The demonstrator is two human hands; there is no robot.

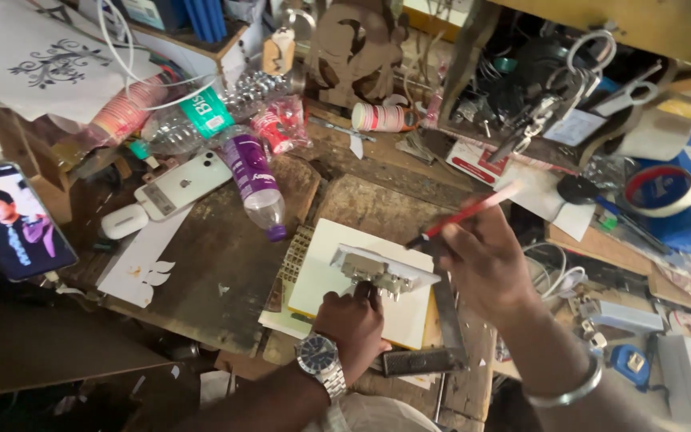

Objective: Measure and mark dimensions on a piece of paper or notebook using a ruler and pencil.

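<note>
My left hand (353,324), with a wristwatch on the wrist, presses a grey and white switch part (377,270) down onto a cream square board (325,248) on the workbench. A red and white pencil (473,210) is gripped in my right hand (485,260), its dark tip pointing at the right end of the switch part. A metal bangle sits on my right wrist. Under my right hand a metal try square (447,316) lies along the board's right edge, with its dark stock near the bench's front.
The bench is cluttered: a white phone (185,184), a purple-labelled bottle (256,182), a clear bottle (201,116), a lit phone (13,220) at left, a tape roll (661,190), keys and scissors (585,76) at back right, boxes at right.
</note>
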